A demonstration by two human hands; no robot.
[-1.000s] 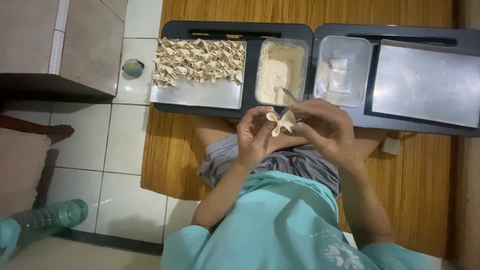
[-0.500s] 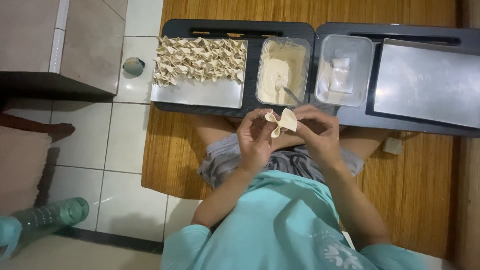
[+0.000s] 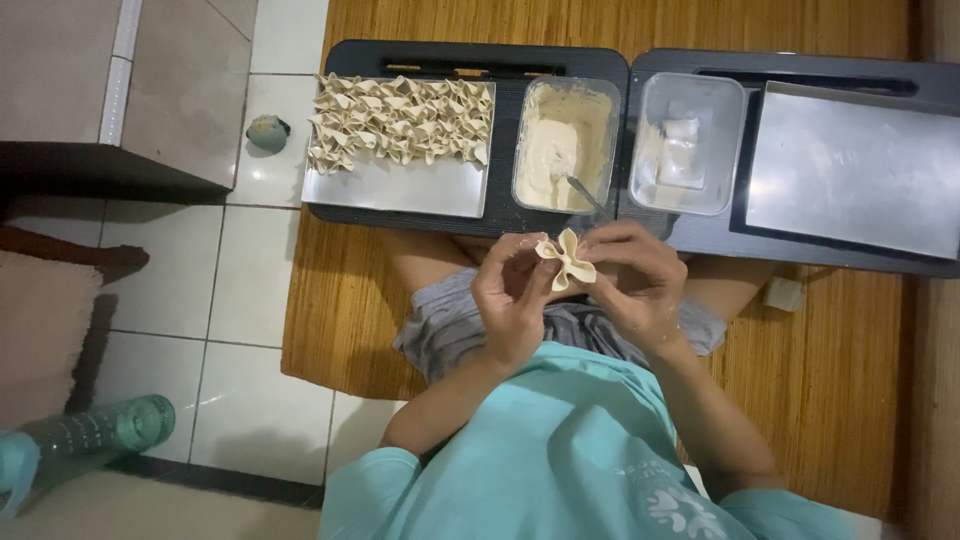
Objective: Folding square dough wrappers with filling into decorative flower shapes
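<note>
Folded dumpling (image 3: 565, 259): pale dough wrapper with pinched, flaring corners, held above the lap, just in front of the near edge of the dark trays.
Left hand (image 3: 512, 298): fingertips closed on the dumpling's left side.
Right hand (image 3: 632, 283): fingers curled, pinching the dumpling's right side.
Filling container (image 3: 566, 144): clear rectangular tub of beige paste, a spoon (image 3: 584, 192) resting in it, directly beyond the hands.
Metal tray (image 3: 400, 188): far half packed with rows of finished dumplings (image 3: 401, 122), near half bare.
Wrapper container (image 3: 687, 142): clear tub with a small stack of pale squares, right of the filling.
Second metal tray (image 3: 850, 170): far right.
Woven mat (image 3: 820, 370): under the seated person.
Green bottle (image 3: 95, 432): lying on the tiled floor, lower left.
</note>
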